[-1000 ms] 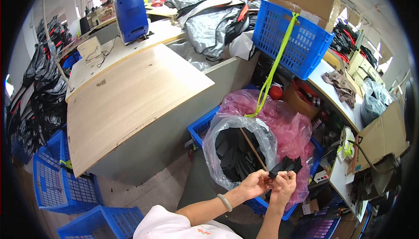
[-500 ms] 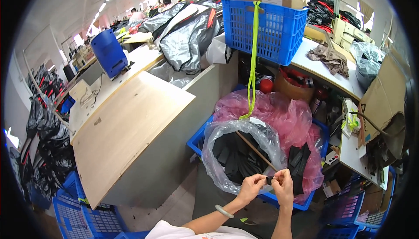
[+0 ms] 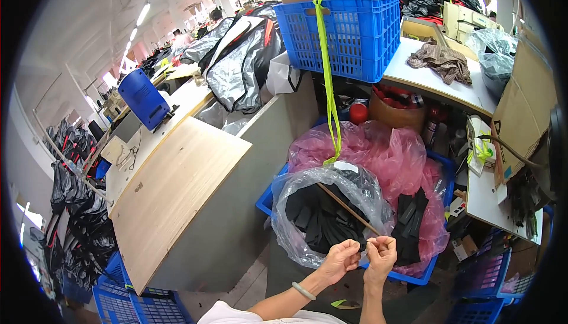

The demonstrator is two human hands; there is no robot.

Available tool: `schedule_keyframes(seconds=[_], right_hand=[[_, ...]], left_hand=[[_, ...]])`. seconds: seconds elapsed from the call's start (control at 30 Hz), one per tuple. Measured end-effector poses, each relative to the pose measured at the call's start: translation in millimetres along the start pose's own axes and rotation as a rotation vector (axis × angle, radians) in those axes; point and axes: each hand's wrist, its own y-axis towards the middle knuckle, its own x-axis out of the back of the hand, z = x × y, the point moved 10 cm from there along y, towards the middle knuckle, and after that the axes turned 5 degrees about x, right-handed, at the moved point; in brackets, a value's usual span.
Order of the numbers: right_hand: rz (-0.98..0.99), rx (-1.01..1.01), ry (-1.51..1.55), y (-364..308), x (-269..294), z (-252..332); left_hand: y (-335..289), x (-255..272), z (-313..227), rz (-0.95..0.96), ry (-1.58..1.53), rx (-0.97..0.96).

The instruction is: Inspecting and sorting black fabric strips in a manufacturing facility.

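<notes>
My left hand (image 3: pixel 342 261) and my right hand (image 3: pixel 380 259) meet fingertip to fingertip above the near rim of a clear plastic bag (image 3: pixel 287 244). Both are closed in a pinch; whatever sits between the fingertips is too small to make out. A thin brown stick (image 3: pixel 346 207) slants across the bag's mouth, its near end right by my right fingers; I cannot tell whether they touch it. Inside the bag lie many flat black strips (image 3: pixel 313 220). More black strips (image 3: pixel 409 223) rest on pink plastic sheeting (image 3: pixel 384 152), to the right of the bag.
A blue crate (image 3: pixel 429 273) holds the bag and sheeting. From another blue crate (image 3: pixel 373 40) on the bench hangs a yellow-green strap (image 3: pixel 329 81), reaching down to the bag. A wooden board (image 3: pixel 177 194) stands at the left, and a cardboard piece (image 3: pixel 523 105) at the right.
A small black piece showed between my fingertips before; now it is barely visible. The hands stay close together over the bag's edge. The whole view has tilted and shifted slightly.
</notes>
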Motion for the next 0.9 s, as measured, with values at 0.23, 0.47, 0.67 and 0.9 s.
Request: schedule_keyframes(seconds=[0.23,0.47,0.67,0.9], right_hand=[[0.145,-0.192,0.12,-11.8,-9.9,-6.9],[0.016,-0.316,-0.02,-22.3,14.2,-12.4],[0.044,-0.494,0.362,-31.3,15.0,-33.4],[0.232,-0.605,0.606,-49.4,-14.1,-13.4]], left_hand=[[-10.4,18.6,-15.3,-0.228,0.131,-0.101],[-19.6,16.7,-15.9,-0.286,0.515,-0.155],[-19.7,11.3,-13.0,-0.213,0.664,-0.075],[-36.2,8.0,-7.7,-0.146,0.507,-0.044]])
